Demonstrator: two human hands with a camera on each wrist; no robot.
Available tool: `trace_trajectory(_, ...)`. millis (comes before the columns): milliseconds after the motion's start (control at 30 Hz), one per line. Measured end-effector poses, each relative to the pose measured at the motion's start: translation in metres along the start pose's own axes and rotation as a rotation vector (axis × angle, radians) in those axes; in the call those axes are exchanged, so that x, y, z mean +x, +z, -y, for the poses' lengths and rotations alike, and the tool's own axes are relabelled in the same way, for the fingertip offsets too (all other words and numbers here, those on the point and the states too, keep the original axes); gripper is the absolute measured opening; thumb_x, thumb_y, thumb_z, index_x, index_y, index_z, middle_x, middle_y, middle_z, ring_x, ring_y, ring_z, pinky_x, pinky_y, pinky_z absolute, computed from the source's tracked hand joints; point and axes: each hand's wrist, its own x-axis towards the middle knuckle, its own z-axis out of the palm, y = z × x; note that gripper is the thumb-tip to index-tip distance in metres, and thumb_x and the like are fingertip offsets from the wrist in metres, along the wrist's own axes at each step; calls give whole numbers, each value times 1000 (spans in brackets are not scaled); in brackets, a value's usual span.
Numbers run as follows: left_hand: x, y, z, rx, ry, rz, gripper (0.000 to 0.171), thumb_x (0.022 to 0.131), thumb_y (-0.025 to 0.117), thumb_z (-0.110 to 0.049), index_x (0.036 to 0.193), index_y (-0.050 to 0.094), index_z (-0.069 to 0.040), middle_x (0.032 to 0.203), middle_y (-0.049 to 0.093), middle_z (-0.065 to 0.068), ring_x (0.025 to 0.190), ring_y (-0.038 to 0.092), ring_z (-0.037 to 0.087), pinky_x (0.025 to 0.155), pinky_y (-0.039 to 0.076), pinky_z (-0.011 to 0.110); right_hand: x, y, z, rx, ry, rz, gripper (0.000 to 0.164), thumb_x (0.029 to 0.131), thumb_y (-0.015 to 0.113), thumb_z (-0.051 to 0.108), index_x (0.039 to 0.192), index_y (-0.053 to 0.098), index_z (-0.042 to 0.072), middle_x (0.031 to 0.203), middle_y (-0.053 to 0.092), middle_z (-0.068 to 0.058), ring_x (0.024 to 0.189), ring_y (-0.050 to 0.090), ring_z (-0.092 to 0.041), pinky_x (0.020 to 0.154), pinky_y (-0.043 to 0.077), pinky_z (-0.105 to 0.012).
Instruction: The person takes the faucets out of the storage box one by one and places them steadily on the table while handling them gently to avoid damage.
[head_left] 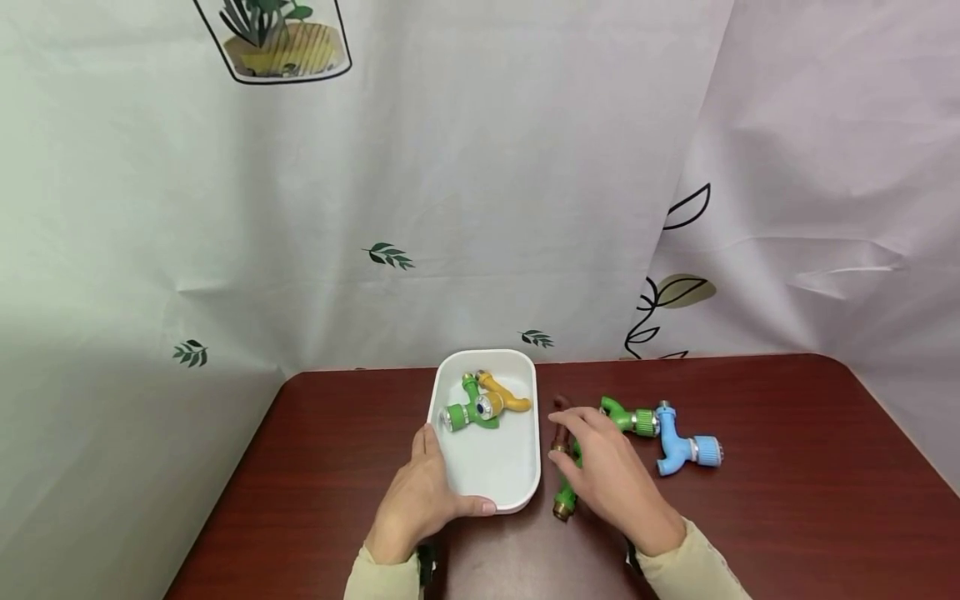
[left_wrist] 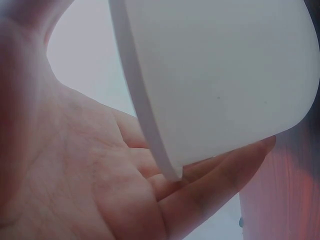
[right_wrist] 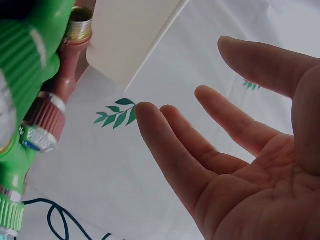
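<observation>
A white plastic tray (head_left: 487, 471) holds a green tap (head_left: 460, 417) and a yellow tap (head_left: 513, 402) near its far end. My left hand (head_left: 417, 502) rests at its near left corner, with extended fingers along the outer left wall and the thumb on the near rim; the left wrist view shows the fingers touching that wall. Just right of the tray, my right hand (head_left: 611, 471) hovers with spread, slightly bent fingers and nothing between them. Beneath it lie a brown tap (right_wrist: 65, 75) and a green tap (head_left: 565, 497), both partly hidden in the head view.
Right of my right hand lie another green tap (head_left: 633, 419) and a light blue tap (head_left: 678, 446), close together. The dark red table (head_left: 337, 450) ends at a pale cloth backdrop (head_left: 480, 183) printed with leaves, directly behind the tray.
</observation>
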Motion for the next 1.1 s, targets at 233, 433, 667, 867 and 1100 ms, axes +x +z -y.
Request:
trace_trajectory(233,-1,1,-1,-1,-9,8,146,53,97,-52,151,15,17,152,31,31,93,65,42,86,53,51,10,6,7,7,-21,-11,41,81,84,13,119,71,6,118,64,-10,112,61,-28,88,52,-42)
trace_trajectory(433,-1,0,-2,8,-7,14,147,53,97,-53,151,13,18,153,29,32,95,64,45,87,52,52,18,9,14,13,-43,3,44,81,84,13,122,70,4,117,64,-10,105,62,-26,89,52,-44)
trace_trajectory(667,-1,-1,-3,13,-1,8,147,53,96,-55,151,14,18,152,30,31,93,65,44,86,53,51,26,14,21,34,-58,-8,40,83,83,13,120,70,4,117,64,-12,107,63,-28,86,53,-44)
trace_trajectory(867,0,-1,-2,21,2,6,146,53,96,-56,151,16,17,152,31,29,89,65,41,84,53,50,32,21,26,70,-73,-28,37,87,80,14,121,70,4,115,65,-11,108,62,-30,90,51,-46)
trace_trajectory(1100,1,-1,-2,38,5,17,146,54,95,-58,151,15,17,153,29,30,86,65,40,83,54,49,41,28,30,127,-106,-33,37,87,79,14,122,70,4,115,66,-10,107,63,-30,91,51,-46)
